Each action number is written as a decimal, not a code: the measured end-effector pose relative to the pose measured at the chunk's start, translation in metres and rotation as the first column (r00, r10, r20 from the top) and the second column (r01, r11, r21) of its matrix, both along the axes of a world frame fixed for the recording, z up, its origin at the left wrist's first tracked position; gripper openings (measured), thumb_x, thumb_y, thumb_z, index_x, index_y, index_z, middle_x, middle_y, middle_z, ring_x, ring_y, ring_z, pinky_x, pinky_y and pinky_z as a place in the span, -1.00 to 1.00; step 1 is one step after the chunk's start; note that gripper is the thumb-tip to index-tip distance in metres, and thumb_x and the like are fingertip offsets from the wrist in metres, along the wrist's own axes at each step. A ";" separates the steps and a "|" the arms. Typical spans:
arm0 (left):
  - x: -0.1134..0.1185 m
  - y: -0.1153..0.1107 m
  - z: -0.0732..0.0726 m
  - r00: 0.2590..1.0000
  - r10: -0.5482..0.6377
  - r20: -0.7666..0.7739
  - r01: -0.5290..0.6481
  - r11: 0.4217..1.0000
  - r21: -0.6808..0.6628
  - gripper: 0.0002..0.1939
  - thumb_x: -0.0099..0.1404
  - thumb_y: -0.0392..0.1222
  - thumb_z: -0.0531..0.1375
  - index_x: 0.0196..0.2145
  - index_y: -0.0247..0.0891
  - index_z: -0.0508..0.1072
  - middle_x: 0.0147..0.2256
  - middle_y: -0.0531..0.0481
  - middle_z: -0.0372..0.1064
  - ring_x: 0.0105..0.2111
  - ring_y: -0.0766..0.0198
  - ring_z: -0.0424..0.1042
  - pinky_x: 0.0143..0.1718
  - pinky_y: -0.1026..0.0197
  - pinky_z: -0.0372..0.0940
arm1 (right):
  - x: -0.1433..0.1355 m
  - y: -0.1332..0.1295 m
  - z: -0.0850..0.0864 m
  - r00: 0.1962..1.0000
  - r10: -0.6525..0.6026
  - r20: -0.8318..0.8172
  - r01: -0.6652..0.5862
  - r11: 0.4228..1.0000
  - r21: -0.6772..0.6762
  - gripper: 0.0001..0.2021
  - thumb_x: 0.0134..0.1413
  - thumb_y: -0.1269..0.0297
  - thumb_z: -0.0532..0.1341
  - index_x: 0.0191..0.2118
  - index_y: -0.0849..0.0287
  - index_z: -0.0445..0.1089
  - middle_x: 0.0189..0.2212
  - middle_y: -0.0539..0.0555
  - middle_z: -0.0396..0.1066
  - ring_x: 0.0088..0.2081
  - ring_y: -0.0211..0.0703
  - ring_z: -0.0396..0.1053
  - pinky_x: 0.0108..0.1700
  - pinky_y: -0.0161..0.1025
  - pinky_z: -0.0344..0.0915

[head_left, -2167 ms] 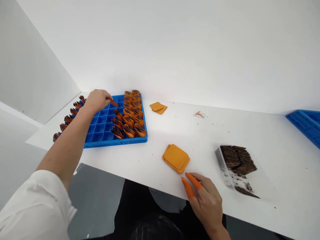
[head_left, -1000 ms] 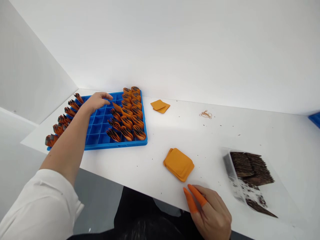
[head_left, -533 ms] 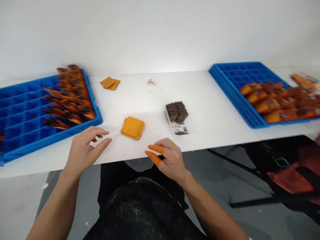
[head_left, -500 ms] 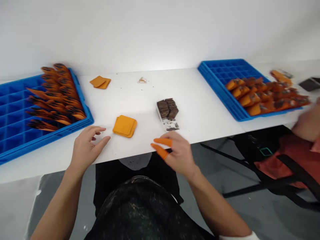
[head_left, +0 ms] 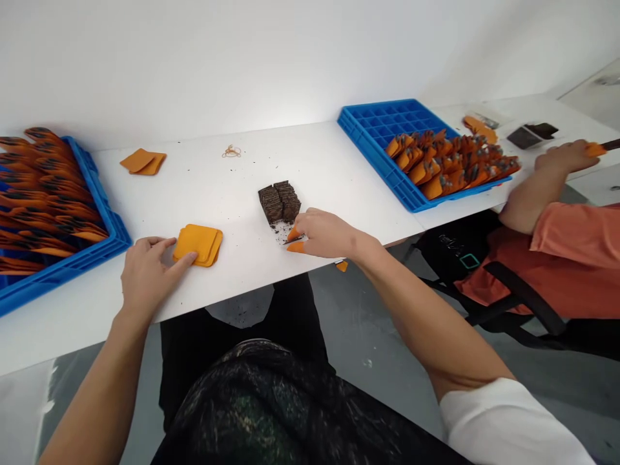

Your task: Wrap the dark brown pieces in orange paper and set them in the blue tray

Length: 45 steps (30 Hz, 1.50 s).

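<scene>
A small stack of orange square pouches [head_left: 206, 240] lies flat near the table's front edge. My left hand [head_left: 146, 271] rests at its left side, fingers apart, with the thumb tip on the stack's near left corner. Further right sits a block of thin dark brown pieces [head_left: 279, 203] in two side-by-side rows, dark crumbs in front of it. Just before that block is my right hand [head_left: 322, 236], wearing orange finger cots on thumb and forefinger. Pinched between them is a thin dark piece [head_left: 292, 241], mostly hidden by the fingertips.
A blue compartment tray [head_left: 104, 200] with filled orange pouches stands at left, another blue tray [head_left: 371, 152] at right. Two loose orange pouches [head_left: 144, 162] and some rubber bands [head_left: 231, 152] lie toward the wall. A co-worker's arm [head_left: 545, 184] is at far right.
The view has shifted right. My left hand has come against the orange stack. My right hand has moved to the dark block and now pinches a thin dark piece.
</scene>
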<state>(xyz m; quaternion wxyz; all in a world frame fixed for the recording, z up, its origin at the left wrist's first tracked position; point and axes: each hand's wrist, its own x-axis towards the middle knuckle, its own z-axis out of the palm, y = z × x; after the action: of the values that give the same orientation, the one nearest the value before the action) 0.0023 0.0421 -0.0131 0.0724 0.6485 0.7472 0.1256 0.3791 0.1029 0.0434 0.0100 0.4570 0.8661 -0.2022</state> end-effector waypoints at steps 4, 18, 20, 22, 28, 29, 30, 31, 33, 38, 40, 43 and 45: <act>0.005 0.009 0.005 0.999 0.025 -0.038 -0.028 0.998 -0.061 -0.28 0.34 0.44 0.14 0.13 -0.16 0.61 0.10 -0.25 0.46 0.17 -0.27 0.43 0.16 -0.20 0.38 | 0.009 0.003 0.003 0.988 -0.019 -0.154 0.015 0.999 -0.030 -0.83 0.22 0.21 0.36 -0.19 0.04 0.74 -0.24 0.07 0.62 -0.12 -0.01 0.46 -0.15 -0.16 0.29; 0.002 0.033 0.016 0.986 0.084 0.141 -0.051 0.973 -0.225 -0.55 0.13 0.22 0.34 -0.16 -0.14 0.61 -0.21 -0.06 0.63 -0.18 0.02 0.56 -0.18 0.07 0.32 | 0.019 -0.006 0.002 0.839 -0.330 -0.432 0.317 0.943 -0.104 -0.56 0.20 -0.17 0.32 -0.25 0.15 0.68 -0.36 0.03 0.51 -0.35 -0.20 0.33 -0.30 -0.20 0.18; 0.001 0.033 0.017 0.990 0.075 0.121 -0.046 0.973 -0.225 -0.55 0.12 0.24 0.32 -0.18 -0.12 0.61 -0.21 -0.07 0.64 -0.17 -0.01 0.57 -0.18 0.06 0.34 | 0.019 -0.005 0.002 0.845 -0.330 -0.420 0.320 0.942 -0.096 -0.56 0.21 -0.16 0.31 -0.22 0.15 0.69 -0.41 0.03 0.49 -0.36 -0.19 0.32 -0.31 -0.19 0.18; 0.000 0.032 0.017 0.994 0.055 0.094 -0.033 0.975 -0.221 -0.52 0.14 0.25 0.30 -0.13 -0.11 0.62 -0.16 -0.09 0.64 -0.14 -0.03 0.58 -0.16 0.05 0.34 | 0.019 -0.002 0.003 0.865 -0.338 -0.372 0.331 0.940 -0.085 -0.58 0.19 -0.12 0.34 -0.25 0.18 0.69 -0.46 0.03 0.46 -0.39 -0.20 0.29 -0.32 -0.18 0.17; 0.007 0.020 0.020 1.000 0.031 0.002 -0.030 0.980 -0.196 -0.34 0.25 0.40 0.21 0.06 -0.13 0.63 -0.03 -0.19 0.62 -0.03 -0.13 0.56 -0.16 0.01 0.34 | 0.030 -0.005 0.015 0.845 -0.407 -0.348 0.413 0.909 -0.059 -0.59 0.24 -0.07 0.34 -0.20 0.24 0.70 -0.55 -0.01 0.35 -0.48 -0.30 0.17 -0.34 -0.19 0.10; 0.009 0.018 0.020 0.999 0.033 -0.014 -0.035 0.982 -0.187 -0.29 0.25 0.45 0.20 0.06 -0.13 0.63 0.00 -0.21 0.61 -0.01 -0.16 0.56 -0.17 0.00 0.34 | 0.032 -0.007 0.017 0.834 -0.412 -0.367 0.421 0.905 -0.060 -0.56 0.26 -0.09 0.32 -0.19 0.24 0.70 -0.55 -0.01 0.36 -0.49 -0.31 0.15 -0.35 -0.19 0.09; 0.012 0.016 0.020 0.999 0.035 -0.030 -0.039 0.983 -0.178 -0.26 0.24 0.50 0.20 0.07 -0.13 0.63 0.02 -0.22 0.59 0.00 -0.18 0.55 -0.18 -0.01 0.34 | 0.034 -0.009 0.019 0.825 -0.418 -0.381 0.429 0.901 -0.059 -0.55 0.27 -0.11 0.31 -0.20 0.24 0.70 -0.54 -0.01 0.36 -0.49 -0.31 0.15 -0.36 -0.20 0.09; 0.015 0.015 0.021 0.998 0.033 -0.044 -0.040 0.984 -0.172 -0.24 0.22 0.52 0.20 0.08 -0.11 0.63 0.05 -0.22 0.58 0.02 -0.19 0.55 -0.18 -0.01 0.34 | 0.035 -0.010 0.020 0.818 -0.426 -0.387 0.440 0.896 -0.057 -0.55 0.29 -0.10 0.29 -0.20 0.23 0.70 -0.54 -0.01 0.38 -0.48 -0.30 0.16 -0.36 -0.20 0.09; 0.019 0.014 0.021 0.997 0.023 -0.074 -0.035 0.986 -0.166 -0.24 0.21 0.52 0.22 0.09 -0.09 0.63 0.07 -0.23 0.56 0.04 -0.23 0.54 -0.18 -0.02 0.34 | 0.034 -0.009 0.020 0.817 -0.444 -0.369 0.457 0.888 -0.057 -0.61 0.31 -0.03 0.28 -0.20 0.21 0.69 -0.50 0.00 0.41 -0.46 -0.28 0.20 -0.35 -0.20 0.11; 0.025 0.015 0.023 0.994 -0.007 -0.107 -0.010 0.988 -0.155 -0.34 0.24 0.42 0.23 0.08 -0.05 0.64 0.06 -0.22 0.55 0.04 -0.23 0.53 -0.18 -0.03 0.34 | 0.023 0.002 0.008 0.882 -0.402 -0.245 0.415 0.910 0.002 -0.73 0.32 0.13 0.31 -0.26 0.19 0.70 -0.45 0.04 0.50 -0.39 -0.21 0.29 -0.27 -0.16 0.13; 0.026 0.016 0.024 0.994 -0.012 -0.107 -0.006 0.986 -0.169 -0.35 0.25 0.40 0.23 0.08 -0.07 0.64 0.06 -0.22 0.55 0.03 -0.23 0.52 -0.18 -0.03 0.33 | 0.017 0.007 0.004 0.914 -0.360 -0.186 0.375 0.925 0.053 -0.74 0.32 0.13 0.32 -0.26 0.18 0.70 -0.40 0.07 0.55 -0.35 -0.16 0.35 -0.25 -0.16 0.15; 0.026 0.018 0.026 0.995 -0.017 -0.100 -0.002 0.981 -0.194 -0.35 0.25 0.37 0.25 0.09 -0.11 0.64 0.06 -0.24 0.55 0.01 -0.22 0.52 -0.20 -0.02 0.30 | 0.006 0.011 0.003 0.943 -0.329 -0.042 0.332 0.937 0.112 -0.79 0.31 0.17 0.33 -0.18 0.14 0.71 -0.27 0.08 0.64 -0.26 -0.07 0.45 -0.24 -0.15 0.21; 0.026 0.020 0.026 0.996 -0.019 -0.089 0.001 0.980 -0.199 -0.37 0.24 0.34 0.27 0.08 -0.14 0.64 0.04 -0.26 0.55 -0.01 -0.21 0.52 -0.20 -0.01 0.28 | 0.000 0.011 0.004 0.945 -0.324 0.048 0.316 0.940 0.132 -0.79 0.31 0.20 0.33 -0.08 0.10 0.70 -0.18 0.08 0.68 -0.18 -0.02 0.50 -0.22 -0.14 0.26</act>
<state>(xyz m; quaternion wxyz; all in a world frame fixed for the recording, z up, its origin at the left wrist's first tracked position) 0.0278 0.0624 0.0133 0.1036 0.6469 0.7553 0.0202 0.3794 0.1143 0.0479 -0.0209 0.5982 0.7902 -0.1318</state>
